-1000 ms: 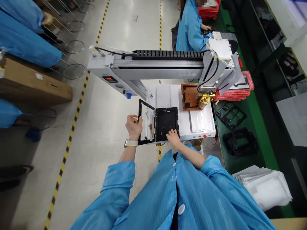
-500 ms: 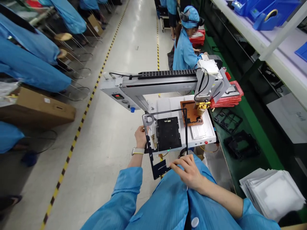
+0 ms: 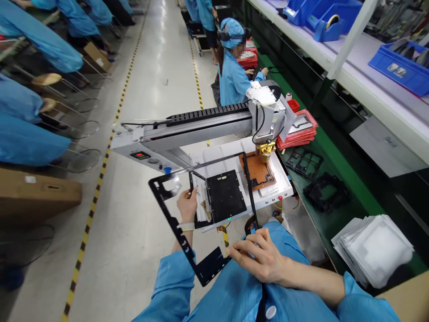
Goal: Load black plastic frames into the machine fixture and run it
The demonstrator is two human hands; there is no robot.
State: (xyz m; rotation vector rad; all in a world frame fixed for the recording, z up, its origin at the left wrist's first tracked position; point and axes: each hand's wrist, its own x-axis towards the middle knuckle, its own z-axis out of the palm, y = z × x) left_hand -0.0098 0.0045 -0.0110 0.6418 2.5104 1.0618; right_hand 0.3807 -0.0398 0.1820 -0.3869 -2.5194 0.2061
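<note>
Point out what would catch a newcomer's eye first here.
The large, thin black frame stands out first, held tilted in the right hand in front of the grey gantry machine. Next comes the gold-coloured fitting on that machine, near the brown tray. Then the red stack on the green bench.

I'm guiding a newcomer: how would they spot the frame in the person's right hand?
Find the grey-white machine with the long beam. Nearer the camera, the person's right hand holds up a thin black frame with an open middle. It looks larger than the black flap at the left hand, and its near corner is a wide solid patch.
</note>
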